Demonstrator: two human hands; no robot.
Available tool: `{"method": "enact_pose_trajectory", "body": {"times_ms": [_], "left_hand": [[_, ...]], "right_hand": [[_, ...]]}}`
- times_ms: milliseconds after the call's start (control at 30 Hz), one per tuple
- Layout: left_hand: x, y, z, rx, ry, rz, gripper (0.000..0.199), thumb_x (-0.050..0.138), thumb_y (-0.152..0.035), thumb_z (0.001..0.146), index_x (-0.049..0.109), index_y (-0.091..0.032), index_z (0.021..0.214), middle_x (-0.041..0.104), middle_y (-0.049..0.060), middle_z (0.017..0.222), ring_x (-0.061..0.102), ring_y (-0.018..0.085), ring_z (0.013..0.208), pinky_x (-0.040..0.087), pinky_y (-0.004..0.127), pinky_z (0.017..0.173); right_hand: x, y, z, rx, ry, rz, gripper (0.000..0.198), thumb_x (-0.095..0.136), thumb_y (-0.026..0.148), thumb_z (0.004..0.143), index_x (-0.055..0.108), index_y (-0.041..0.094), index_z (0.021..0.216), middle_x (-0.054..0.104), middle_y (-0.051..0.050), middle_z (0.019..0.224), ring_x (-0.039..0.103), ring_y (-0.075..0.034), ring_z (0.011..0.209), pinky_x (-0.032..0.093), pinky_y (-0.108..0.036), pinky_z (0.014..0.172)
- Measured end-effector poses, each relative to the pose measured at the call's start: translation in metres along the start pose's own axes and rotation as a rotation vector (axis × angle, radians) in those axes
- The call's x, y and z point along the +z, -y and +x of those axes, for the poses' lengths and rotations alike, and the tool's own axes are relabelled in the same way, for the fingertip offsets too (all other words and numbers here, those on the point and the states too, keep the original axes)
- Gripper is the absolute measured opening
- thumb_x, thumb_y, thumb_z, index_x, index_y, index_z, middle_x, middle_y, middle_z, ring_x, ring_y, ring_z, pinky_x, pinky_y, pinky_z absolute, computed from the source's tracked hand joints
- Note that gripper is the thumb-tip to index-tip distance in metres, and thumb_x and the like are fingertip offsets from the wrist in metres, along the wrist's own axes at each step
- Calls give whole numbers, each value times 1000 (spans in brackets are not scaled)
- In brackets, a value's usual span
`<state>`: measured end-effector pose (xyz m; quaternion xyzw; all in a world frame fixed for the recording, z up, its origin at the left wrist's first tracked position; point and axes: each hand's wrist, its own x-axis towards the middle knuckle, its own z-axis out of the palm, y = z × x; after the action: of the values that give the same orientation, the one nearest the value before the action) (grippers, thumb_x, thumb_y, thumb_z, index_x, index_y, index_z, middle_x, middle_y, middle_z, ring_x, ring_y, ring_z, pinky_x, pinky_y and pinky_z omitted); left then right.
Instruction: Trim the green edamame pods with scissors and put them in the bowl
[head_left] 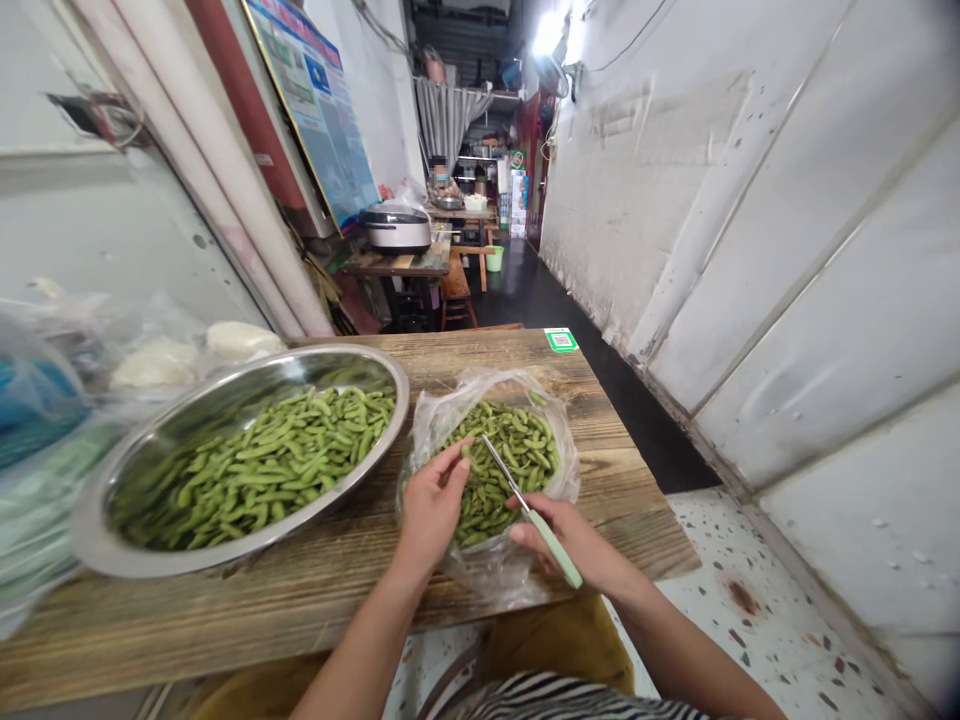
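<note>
Over a clear plastic bag (566,450) of green soybean pods (536,432), my left hand (433,505) pinches one edamame pod (466,452) between thumb and fingertips. My right hand (559,535) is closed round the pale green handle of a pair of scissors (551,545). The metal blades point up and left, their tips close beside the held pod. Whether the blades are parted is hard to make out. To the left, a big steel basin (401,385) holds a heap of green pods (277,465).
Everything rests on a wooden table (622,470) with a green QR sticker (561,341) at its far right corner. Plastic bags (45,480) crowd the left side. Farther back, a rice cooker (395,228) sits on another table, near a wooden stool (455,285). A white wall (750,250) runs along the right.
</note>
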<state>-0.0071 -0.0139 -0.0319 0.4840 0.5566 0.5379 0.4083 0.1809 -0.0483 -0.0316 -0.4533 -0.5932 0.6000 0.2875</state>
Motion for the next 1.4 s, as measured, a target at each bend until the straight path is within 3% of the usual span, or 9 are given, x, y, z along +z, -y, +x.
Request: {"method": "enact_pose_trajectory", "body": {"times_ms": [200,467,733,833,1033,1100,1233,1300,1400], "left_hand": [[1,4,-3,30,14,53,35,64,-39,74,72,-19,101,74,6,96,67,20,74,51,32,74],[-3,-8,-5,142,35,129,27,63,-35,73,75,-22,93,74,6,96,66,24,90,47,37,88],[-9,-5,-4,44,23,160,34,61,-38,74,73,-17,98,74,8,98,67,25,85,49,38,84],[-31,-11,3,99,-129,252,35,60,-39,76,72,-17,100,73,9,98,66,25,83,49,37,82],[-65,-34,19,539,-577,669,40,59,-30,79,63,-17,117,61,14,120,52,31,114,33,45,101],[-53,-34,22,674,-434,772,36,57,-25,81,63,-21,116,61,13,120,51,30,115,30,47,101],[-9,-17,30,825,188,900,32,47,-11,85,68,-27,102,68,7,106,55,24,110,21,48,105],[8,-8,36,809,301,962,31,46,-8,85,68,-25,98,69,8,99,54,25,110,15,50,106],[16,-1,42,742,302,971,23,49,-11,84,69,-22,87,68,8,85,57,24,98,16,51,106]], "right_hand": [[-2,10,-2,-117,-14,-172,42,67,51,76,63,14,97,48,3,70,39,-10,60,33,-19,55],[-5,3,0,-154,-70,-316,38,67,50,75,66,14,87,48,3,65,40,-12,61,35,-20,58],[-8,9,4,-122,-55,-312,35,69,48,73,63,14,72,43,5,56,39,-10,54,31,-19,51],[-7,8,8,-12,-68,-174,39,69,52,71,61,16,85,42,7,51,39,-8,42,31,-19,41],[-15,-1,16,45,-155,-26,48,68,55,71,58,16,98,41,9,49,39,-8,34,34,-18,31],[-17,-1,15,30,-170,-2,48,67,54,72,57,15,98,42,9,49,40,-7,34,36,-18,31],[-19,6,7,19,-111,96,56,69,55,70,52,16,106,46,9,52,47,-9,38,41,-21,38],[-21,10,1,6,-74,114,59,69,55,70,50,16,110,51,8,56,52,-11,44,44,-22,46],[-22,11,-6,-12,-62,88,57,66,56,72,50,15,109,53,6,60,54,-11,50,43,-22,50]]}}
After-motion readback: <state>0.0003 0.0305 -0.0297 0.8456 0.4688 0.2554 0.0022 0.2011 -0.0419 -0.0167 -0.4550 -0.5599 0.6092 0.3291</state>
